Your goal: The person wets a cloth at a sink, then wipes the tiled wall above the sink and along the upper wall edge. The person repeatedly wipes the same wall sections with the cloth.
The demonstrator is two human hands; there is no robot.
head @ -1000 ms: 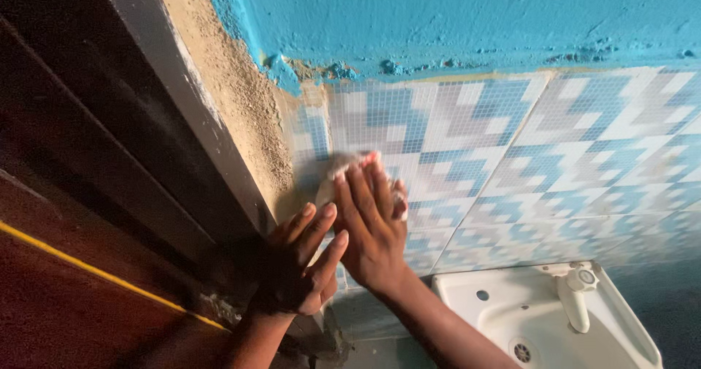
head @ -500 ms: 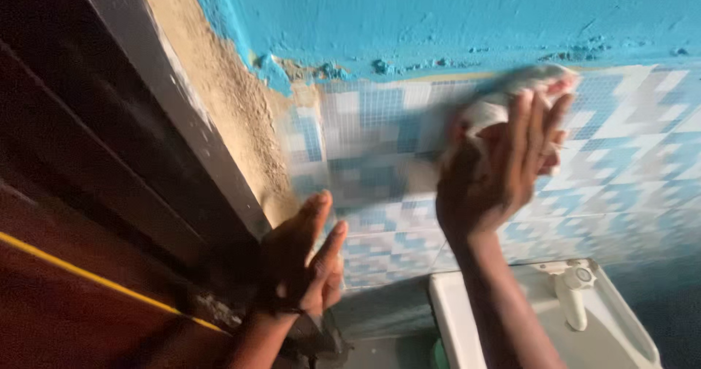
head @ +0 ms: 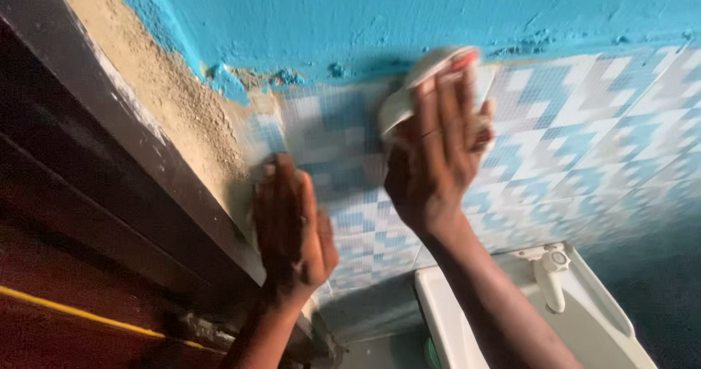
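Observation:
My right hand (head: 438, 150) presses a pale sponge or cloth (head: 416, 84) flat against the tiled wall (head: 584, 135), near the upper edge of the blue, white and grey patterned tiles, just under the turquoise painted band (head: 409, 11). Only the pad's top and left edge show past my fingers. My left hand (head: 292, 227) rests flat on the tiles lower left, fingers together, next to the bare sandy plaster strip (head: 168, 99) beside the door frame. It holds nothing.
A dark wooden door frame (head: 109, 164) runs diagonally on the left, with a brown door bearing a yellow stripe (head: 73, 310). A white washbasin (head: 584, 318) with a white tap (head: 549, 270) sits at the lower right, below the tiles.
My right hand swept the pad from beside my left hand up and right along the tiles, then back a little leftward along the top edge. The left hand stayed put on the wall.

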